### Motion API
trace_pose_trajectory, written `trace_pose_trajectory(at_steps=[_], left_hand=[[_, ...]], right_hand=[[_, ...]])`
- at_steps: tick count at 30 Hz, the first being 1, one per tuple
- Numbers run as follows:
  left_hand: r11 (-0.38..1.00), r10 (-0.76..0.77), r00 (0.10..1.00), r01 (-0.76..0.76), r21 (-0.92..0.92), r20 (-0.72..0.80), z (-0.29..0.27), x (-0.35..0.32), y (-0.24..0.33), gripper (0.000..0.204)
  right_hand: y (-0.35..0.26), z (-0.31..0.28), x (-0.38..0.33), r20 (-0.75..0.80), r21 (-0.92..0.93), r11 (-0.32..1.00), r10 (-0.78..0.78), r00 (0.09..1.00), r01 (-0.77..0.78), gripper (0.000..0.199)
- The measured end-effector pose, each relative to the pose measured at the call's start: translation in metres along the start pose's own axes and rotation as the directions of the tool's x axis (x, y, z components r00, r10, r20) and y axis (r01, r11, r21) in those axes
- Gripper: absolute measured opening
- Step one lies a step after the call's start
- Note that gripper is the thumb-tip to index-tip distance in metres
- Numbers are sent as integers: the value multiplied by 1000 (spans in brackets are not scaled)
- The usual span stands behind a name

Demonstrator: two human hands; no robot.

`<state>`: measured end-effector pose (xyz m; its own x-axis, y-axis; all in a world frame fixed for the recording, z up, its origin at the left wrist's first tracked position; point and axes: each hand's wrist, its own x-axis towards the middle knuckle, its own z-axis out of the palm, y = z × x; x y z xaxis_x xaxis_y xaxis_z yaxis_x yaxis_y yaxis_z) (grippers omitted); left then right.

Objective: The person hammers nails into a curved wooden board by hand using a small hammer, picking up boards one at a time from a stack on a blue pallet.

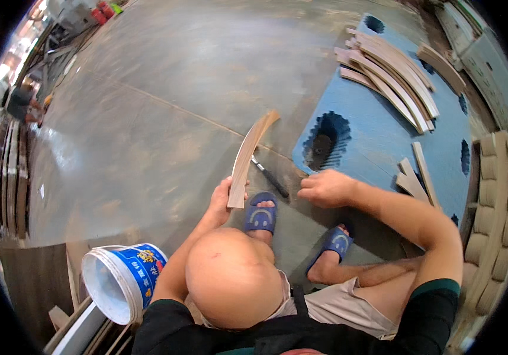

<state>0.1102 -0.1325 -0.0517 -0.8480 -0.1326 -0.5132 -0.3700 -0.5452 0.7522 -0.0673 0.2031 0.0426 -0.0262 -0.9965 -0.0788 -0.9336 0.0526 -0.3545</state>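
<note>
Black shirt (189, 337) and bent bare knee (224, 278), foremost, mark the person whom an onlooker here sees at work. Left hand (221, 198): fingers closed about the near end of a curved wooden strip (247, 160), held beyond the knee, above the concrete floor (147, 165). Right hand (328, 188): fingers curled inward, near the corner of a blue pallet (354, 130) — whether they pinch anything, one cannot tell from here. Between the hands, a black-handled tool (273, 180) lies on the floor, just beyond a blue slipper (261, 219). Other curved strips (405, 97) are piled on the pallet; a white bucket (125, 283) is at the person's left.
</note>
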Motion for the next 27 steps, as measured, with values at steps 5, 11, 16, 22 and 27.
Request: trace_pose_trajectory(at_steps=[5, 11, 16, 22, 27], left_hand=[[961, -49, 997, 65, -268, 66, -39, -11, 15, 73], [960, -83, 997, 79, -270, -3, -44, -22, 16, 71], [950, -133, 991, 129, -286, 6, -49, -20, 13, 67], [937, -123, 991, 135, -323, 58, -70, -13, -3, 62], [990, -30, 996, 19, -137, -80, -66, -15, 6, 59]], right_hand=[[-14, 81, 92, -167, -62, 970, 220, 961, -233, 32], [-10, 160, 133, -292, 193, 760, 649, 703, -621, 47], [-1, 184, 134, -299, 357, 665, 746, 595, -655, 50], [11, 177, 137, -129, 526, 456, 877, 463, -718, 39], [11, 161, 137, 99, 716, 169, 936, 339, -677, 44]])
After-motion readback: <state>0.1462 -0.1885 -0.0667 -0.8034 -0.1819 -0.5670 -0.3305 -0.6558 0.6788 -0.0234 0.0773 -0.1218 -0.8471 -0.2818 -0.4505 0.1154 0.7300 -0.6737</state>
